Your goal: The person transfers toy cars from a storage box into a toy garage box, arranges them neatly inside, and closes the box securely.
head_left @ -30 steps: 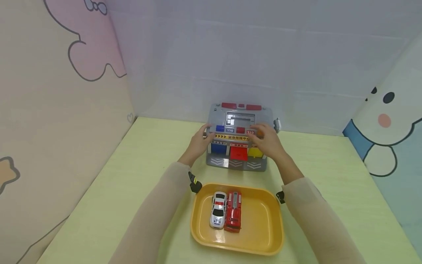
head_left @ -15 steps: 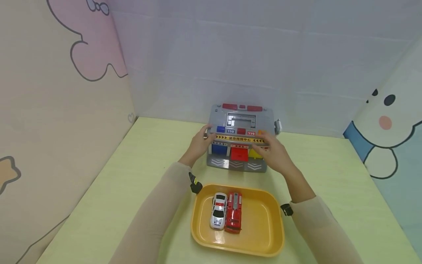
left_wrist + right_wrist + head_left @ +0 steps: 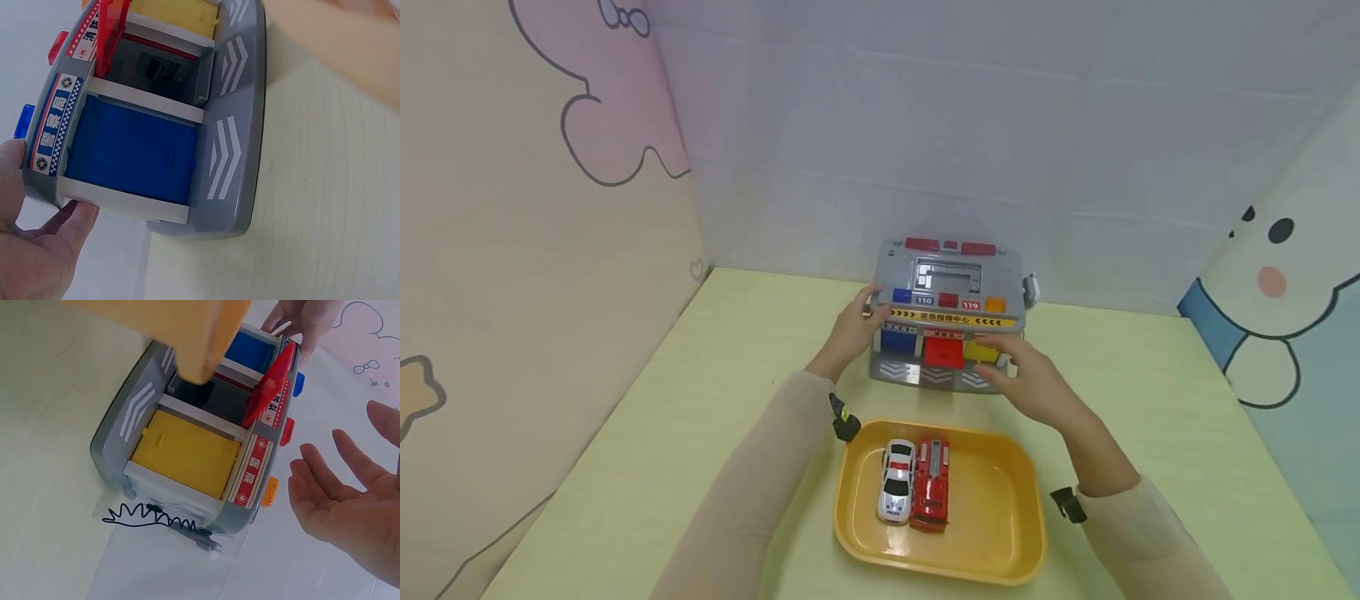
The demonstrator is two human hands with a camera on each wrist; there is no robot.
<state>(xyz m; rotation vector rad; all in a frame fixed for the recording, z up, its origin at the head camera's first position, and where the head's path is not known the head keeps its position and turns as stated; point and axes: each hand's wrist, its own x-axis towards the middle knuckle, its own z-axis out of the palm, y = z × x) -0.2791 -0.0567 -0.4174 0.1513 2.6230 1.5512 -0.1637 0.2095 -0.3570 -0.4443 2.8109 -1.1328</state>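
A grey toy rescue station (image 3: pixel 891 271) stands against the back wall. Its left side is gripped by my left hand (image 3: pixel 848 332), which in the left wrist view bends round the roof corner beside the blue door (image 3: pixel 134 150). My right hand (image 3: pixel 1033 383) hovers before the station's right front, fingers spread and holding nothing, nearest the yellow door (image 3: pixel 187 453). Between those doors the red door (image 3: pixel 269 384) is swung up, baring a dark bay. Blue, red and orange buttons (image 3: pixel 996 305) line the roof edge.
Nearer me is a yellow tray (image 3: pixel 992 571) with a white police car (image 3: pixel 895 492) and a red fire truck (image 3: pixel 931 492) side by side at its left. A grey piece on a coiled black cord (image 3: pixel 156 519) hangs at the station's right side.
My right hand has drawn back from the roof buttons, down and toward me, uncovering the orange button. The left hand has stayed on the station's side.
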